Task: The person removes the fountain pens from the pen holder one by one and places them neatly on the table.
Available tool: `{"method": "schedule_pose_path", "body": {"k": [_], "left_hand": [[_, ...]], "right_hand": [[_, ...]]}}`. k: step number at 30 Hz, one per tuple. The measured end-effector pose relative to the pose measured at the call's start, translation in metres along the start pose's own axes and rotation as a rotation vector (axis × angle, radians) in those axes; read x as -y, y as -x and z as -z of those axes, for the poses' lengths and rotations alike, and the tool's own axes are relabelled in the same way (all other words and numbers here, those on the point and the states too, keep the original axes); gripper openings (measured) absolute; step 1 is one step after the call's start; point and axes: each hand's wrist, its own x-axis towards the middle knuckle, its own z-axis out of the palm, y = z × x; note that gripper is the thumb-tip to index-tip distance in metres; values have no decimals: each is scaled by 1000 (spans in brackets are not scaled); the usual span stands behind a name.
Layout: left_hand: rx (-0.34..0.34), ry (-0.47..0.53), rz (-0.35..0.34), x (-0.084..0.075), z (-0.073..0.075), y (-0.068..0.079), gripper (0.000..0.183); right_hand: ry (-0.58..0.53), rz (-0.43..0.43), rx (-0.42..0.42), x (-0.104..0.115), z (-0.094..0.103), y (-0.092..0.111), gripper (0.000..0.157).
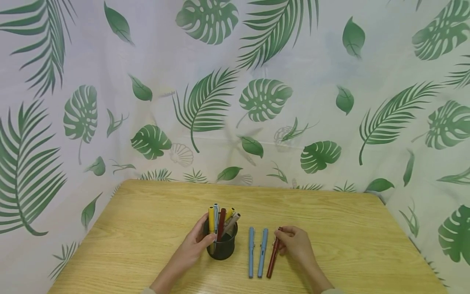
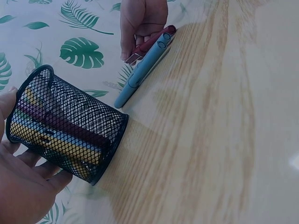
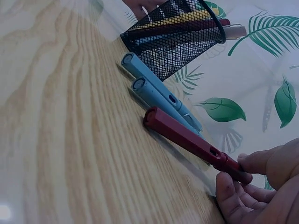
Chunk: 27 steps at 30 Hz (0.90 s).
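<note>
My left hand (image 1: 193, 244) grips a black mesh pen holder (image 1: 225, 250) from its left side, thumb near the rim. Inside it stand several pens: yellow ones (image 1: 211, 218), a dark red one (image 1: 221, 222), a light blue one and a grey-beige one (image 1: 232, 222). To the right, two blue pens (image 1: 251, 253) lie side by side on the table. Beside them, my right hand (image 1: 296, 244) pinches the cap end of a dark red pen (image 3: 184, 139), whose other end points toward the table's front edge. In the left wrist view the mesh wall (image 2: 70, 126) shows the pens within.
The wooden table (image 1: 147, 220) has a light grain. Behind and beside it hangs a white cloth (image 1: 312, 102) printed with green leaves, meeting the table's back edge.
</note>
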Motion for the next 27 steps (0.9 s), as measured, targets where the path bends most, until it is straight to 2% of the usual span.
{"method": "schedule_pose_path", "body": {"k": [13, 21, 27], "left_hand": [[-13, 0, 0, -1, -1, 0, 79], [-14, 8, -9, 0, -1, 0, 78], [-19, -10, -11, 1, 0, -1, 77]], "right_hand": [[73, 6, -23, 4, -4, 4, 25], [69, -15, -29, 2, -5, 4, 21], [61, 10, -28, 0, -5, 4, 24]]}}
